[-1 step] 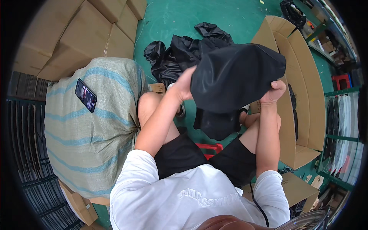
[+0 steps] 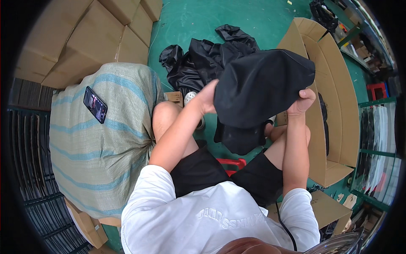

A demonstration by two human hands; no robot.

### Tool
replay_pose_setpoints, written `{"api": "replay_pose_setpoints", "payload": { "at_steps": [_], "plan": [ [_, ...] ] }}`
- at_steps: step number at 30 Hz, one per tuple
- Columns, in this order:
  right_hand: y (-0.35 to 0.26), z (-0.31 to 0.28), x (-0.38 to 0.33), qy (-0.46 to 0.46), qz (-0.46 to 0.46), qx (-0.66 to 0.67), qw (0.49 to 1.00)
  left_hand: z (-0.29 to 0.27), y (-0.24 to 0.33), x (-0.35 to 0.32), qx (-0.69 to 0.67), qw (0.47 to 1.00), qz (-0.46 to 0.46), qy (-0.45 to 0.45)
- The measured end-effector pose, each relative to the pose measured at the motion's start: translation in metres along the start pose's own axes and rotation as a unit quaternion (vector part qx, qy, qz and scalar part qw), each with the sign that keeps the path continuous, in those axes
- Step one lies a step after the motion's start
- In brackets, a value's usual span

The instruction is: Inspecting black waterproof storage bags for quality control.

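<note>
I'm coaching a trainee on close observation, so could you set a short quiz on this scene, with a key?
1. True or false: only the right hand touches the raised black sheet.
2. What lies on the striped sack?
A) scissors
B) a phone
C) a cup
3. Fill in: the open carton stands nearer the ____ hand.

Key:
1. False; the left hand touches it too.
2. B
3. right
</note>
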State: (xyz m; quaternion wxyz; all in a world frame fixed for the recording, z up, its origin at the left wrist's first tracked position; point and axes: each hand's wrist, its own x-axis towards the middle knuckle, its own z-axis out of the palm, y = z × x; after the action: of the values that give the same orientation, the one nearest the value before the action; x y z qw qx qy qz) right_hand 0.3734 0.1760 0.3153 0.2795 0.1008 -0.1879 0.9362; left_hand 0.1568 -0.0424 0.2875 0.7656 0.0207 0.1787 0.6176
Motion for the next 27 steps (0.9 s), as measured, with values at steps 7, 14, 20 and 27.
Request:
{"api": "replay_pose_setpoints", "payload": {
  "at_steps": [7, 14, 20, 27],
  "plan": [
    [-0.009, 0.005, -0.005, 0.0, 0.047, -0.024, 0.999, -0.025, -0.029, 0.024, -0.053, 0.992, -0.05, -0.106],
    [-0.009, 0.001, -0.004, -0.003, 0.045, -0.031, 0.998, -0.024, -0.011, 0.026, -0.083, 0.976, 0.096, -0.177],
    [-0.004, 0.006, 0.0, 0.062, 0.066, -0.049, 0.995, 0.007, 0.002, 0.015, -0.036, 0.975, 0.193, -0.106],
    [0.027, 0.027, 0.018, 0.246, 0.195, -0.164, 0.935, 0.001, 0.005, 0.017, 0.088, 0.94, 0.309, 0.117]
  ]
}}
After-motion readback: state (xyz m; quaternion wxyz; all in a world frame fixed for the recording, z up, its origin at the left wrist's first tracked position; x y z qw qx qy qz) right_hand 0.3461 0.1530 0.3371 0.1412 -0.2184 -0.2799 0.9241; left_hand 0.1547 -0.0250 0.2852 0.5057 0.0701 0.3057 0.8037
